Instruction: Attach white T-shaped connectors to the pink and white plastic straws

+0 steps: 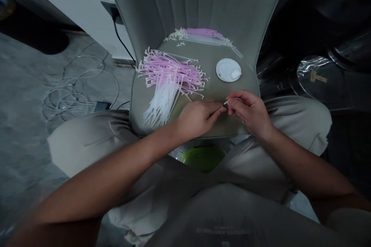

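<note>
Pinching plastic strip near seat edge

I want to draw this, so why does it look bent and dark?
In the head view, the wide lens stretches the left arm long and bends the chair back; dim light leaves the picture's right side nearly black, while the clear plastic shows bright glints.

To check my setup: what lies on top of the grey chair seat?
A loose heap of thin pink and white plastic sticks, a smaller row behind it, and a white round lid lie on the seat. The heap hides the seat cloth beneath it.
</note>
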Available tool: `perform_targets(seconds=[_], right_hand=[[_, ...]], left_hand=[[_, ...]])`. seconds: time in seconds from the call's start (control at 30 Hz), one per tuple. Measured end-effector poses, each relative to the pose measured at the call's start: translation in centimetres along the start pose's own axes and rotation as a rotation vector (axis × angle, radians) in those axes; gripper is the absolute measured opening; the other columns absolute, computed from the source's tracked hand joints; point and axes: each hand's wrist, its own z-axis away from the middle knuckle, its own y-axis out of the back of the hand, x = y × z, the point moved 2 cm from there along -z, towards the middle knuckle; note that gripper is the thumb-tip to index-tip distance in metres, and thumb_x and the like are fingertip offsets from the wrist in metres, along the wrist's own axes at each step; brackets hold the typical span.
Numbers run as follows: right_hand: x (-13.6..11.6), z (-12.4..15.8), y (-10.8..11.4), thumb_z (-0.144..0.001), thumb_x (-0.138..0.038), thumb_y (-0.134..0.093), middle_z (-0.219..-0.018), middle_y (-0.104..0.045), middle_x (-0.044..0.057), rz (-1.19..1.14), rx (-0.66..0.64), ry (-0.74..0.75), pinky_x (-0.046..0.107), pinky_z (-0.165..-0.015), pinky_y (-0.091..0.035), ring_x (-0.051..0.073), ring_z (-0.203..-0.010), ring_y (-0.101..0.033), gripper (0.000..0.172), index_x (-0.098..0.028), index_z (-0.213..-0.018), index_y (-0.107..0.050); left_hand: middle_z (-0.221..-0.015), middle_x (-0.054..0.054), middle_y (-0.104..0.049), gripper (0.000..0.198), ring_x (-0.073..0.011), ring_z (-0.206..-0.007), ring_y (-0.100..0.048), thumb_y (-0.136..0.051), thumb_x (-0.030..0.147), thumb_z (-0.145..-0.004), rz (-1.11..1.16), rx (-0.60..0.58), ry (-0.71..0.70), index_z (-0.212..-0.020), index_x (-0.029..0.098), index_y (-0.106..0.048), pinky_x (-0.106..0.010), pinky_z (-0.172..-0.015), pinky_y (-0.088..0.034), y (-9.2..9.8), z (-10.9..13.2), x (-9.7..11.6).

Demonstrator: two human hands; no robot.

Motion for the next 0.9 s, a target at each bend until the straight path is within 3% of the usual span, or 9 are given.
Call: perform_targets(seconds=[0.23, 0.9], right_hand=[[-1.0, 0.6, -0.5, -0.081, -0.027, -0.069, -0.06, -0.061, -0.004, 0.089, -0.049, 0.028, 0.023, -0.058, -0.044, 0.009, -0.057, -0.055, 0.008, -0.02, -0.08, -0.066], [-1.4, 1.1, -0.4, -0.083, -0.03, -0.07, -0.062, -0.062, -0.003, 0.134, -0.028, 0.025, 0.024, -0.062, -0.047, 0.011, -0.062, -0.058, 0.01, -0.021, -0.08, -0.066]], left_hand=[[-0.082, -0.004, -0.068, 0.032, -0.0148, -0.075, -0.062, -0.039, 0.029, -0.099, 0.014, 0.021, -0.026, -0.094, 0.018, -0.068, -0.027, -0.067, -0.043, 0.0, 0.2, 0.1], [-0.08, -0.004, -0.068, 0.032, -0.014, -0.074, -0.062, -0.039, 0.028, -0.1, 0.09, 0.022, -0.032, -0.091, 0.017, -0.067, -0.026, -0.068, -0.045, -0.1, 0.3, 0.3]])
